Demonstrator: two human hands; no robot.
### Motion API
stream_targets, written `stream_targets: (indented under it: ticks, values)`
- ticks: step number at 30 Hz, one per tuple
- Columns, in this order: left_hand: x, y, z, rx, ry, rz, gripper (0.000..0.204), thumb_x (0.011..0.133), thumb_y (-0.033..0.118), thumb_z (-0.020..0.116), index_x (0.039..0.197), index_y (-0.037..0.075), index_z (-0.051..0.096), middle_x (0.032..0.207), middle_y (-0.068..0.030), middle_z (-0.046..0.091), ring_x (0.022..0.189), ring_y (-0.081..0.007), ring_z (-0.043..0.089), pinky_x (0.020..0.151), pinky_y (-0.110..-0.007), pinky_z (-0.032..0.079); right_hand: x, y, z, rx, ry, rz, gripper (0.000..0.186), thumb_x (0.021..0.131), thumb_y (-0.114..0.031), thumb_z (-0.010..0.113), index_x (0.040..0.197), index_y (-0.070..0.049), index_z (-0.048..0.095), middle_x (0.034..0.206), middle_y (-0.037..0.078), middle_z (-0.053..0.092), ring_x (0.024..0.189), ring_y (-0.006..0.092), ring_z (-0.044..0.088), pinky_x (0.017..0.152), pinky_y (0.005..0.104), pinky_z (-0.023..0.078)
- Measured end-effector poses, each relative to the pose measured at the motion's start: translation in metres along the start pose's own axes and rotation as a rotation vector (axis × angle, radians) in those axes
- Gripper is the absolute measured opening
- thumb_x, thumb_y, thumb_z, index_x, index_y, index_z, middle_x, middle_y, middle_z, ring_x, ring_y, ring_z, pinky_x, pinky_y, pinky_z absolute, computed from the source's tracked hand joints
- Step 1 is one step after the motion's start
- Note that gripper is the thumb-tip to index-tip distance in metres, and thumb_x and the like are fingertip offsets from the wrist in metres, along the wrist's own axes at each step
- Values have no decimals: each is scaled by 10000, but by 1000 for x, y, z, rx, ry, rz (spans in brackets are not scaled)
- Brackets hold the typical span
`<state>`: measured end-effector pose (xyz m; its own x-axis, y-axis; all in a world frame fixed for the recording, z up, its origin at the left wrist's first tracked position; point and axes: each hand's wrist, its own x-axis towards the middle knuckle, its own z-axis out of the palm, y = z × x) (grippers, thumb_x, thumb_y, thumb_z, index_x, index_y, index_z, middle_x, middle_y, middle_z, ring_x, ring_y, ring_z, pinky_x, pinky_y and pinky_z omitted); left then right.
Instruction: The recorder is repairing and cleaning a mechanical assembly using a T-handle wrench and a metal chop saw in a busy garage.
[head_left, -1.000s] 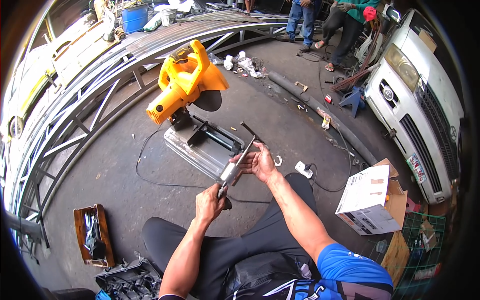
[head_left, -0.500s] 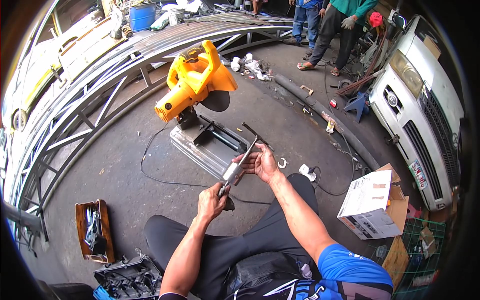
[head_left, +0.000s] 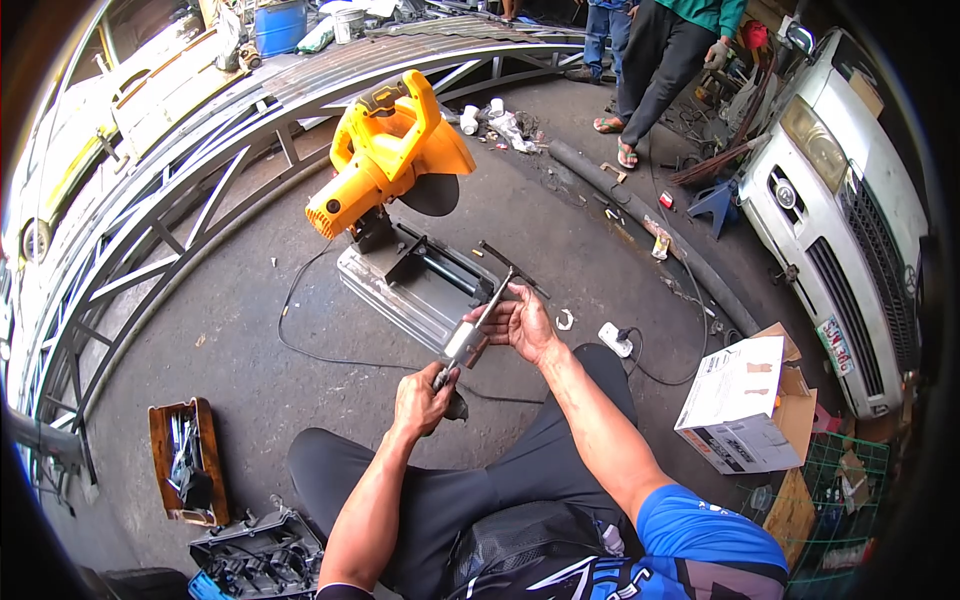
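My left hand [head_left: 424, 399] is closed round the near end of a metal piece whose exact kind I cannot make out. It has a silver block-like part [head_left: 463, 344] and a thin rod reaching away from me. My right hand [head_left: 522, 322] is palm up beside it, with thumb and fingers curled about the rod. A small dark thing [head_left: 456, 408] shows under my left hand. Just beyond my hands, a yellow chop saw [head_left: 383, 175] stands on the floor, its head raised over a grey metal base [head_left: 392, 300]. A dark crank bar [head_left: 513, 268] sits at the base's near right end.
A wooden tray of tools [head_left: 210, 450] and a black tool case [head_left: 255, 555] lie at left. A white outlet block [head_left: 614, 340], cords and an open carton [head_left: 735, 405] are at right. A pipe [head_left: 640, 225], a steel truss [head_left: 235, 185], a white vehicle [head_left: 850, 230] and standing people [head_left: 660, 70] surround the floor.
My hands keep nearly the same grip on the metal piece. The person in green at the back has stepped, moving one foot left and nearer. The view has shifted slightly.
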<state>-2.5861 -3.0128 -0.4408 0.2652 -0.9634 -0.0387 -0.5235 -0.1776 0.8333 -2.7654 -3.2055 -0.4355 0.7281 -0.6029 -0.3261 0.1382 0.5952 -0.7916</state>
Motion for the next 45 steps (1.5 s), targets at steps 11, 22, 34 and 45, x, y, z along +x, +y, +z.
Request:
stream_targets:
  ticks: [11,22,34,45]
  values:
    - [5,-10,0,-194,-51,-73,456,994,430,666,846,-1,648,618,-129,626,553,-205,612,576,-391,487,1,1,-1,7,-38,2,823,1023,-595,252,1192,66,711,1211,225,725,1013,259,749,988,428,558]
    - [4,-11,7,-3,69,28,417,992,391,671,851,1,633,633,-181,609,556,-311,614,584,-428,482,2,1,-1,47,-73,-26,842,1013,-606,262,1212,90,693,1246,260,699,1100,311,725,1039,456,528]
    - [2,-10,9,129,285,292,300,938,273,722,797,49,581,713,-152,609,674,-383,633,606,-459,492,-5,-4,11,121,-176,-150,873,1003,-629,263,1221,104,683,1274,298,670,1206,363,664,1105,467,469]
    - [1,-11,9,122,290,322,262,928,255,736,833,44,612,740,-153,629,693,-377,651,614,-450,509,-8,-6,14,112,-188,-163,864,1001,-626,262,1202,91,701,1258,273,688,1205,356,663,1120,464,448]
